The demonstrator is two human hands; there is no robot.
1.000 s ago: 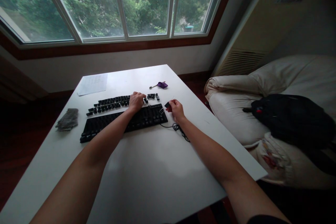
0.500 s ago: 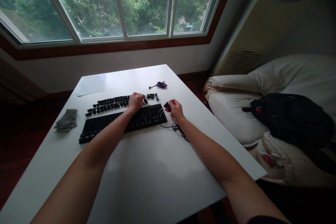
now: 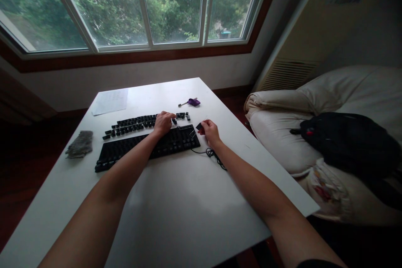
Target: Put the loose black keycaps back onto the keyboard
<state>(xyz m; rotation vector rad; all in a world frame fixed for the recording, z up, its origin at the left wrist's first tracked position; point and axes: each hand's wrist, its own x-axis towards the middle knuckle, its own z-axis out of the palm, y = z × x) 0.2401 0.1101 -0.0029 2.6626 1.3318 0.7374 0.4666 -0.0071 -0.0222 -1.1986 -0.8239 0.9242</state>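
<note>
A black keyboard (image 3: 171,139) lies at a slant on the white table, many of its keys pulled off at the top right part. Behind it, loose black keycaps (image 3: 138,126) stand in rows. My left hand (image 3: 163,123) is over these rows, fingers stretched to the right and apart, close to the keycaps; its fingertips partly hide what is under them. Off the keyboard's right end, my right hand (image 3: 210,131) pinches a keycap puller (image 3: 199,126) by its black handle, the wire prongs pointing left over the keyboard's corner.
The black cable (image 3: 213,153) is coiled under my right forearm. A grey cloth (image 3: 79,144) lies left, a paper sheet (image 3: 110,101) far left, and a brush (image 3: 185,103) with a purple item (image 3: 194,101) at the back. A sofa (image 3: 273,130) with a black bag (image 3: 345,142) stands right.
My left hand's fingers have shifted slightly to the right and stretched out more over the keycaps. My right hand and the keycap puller have stayed in place.
</note>
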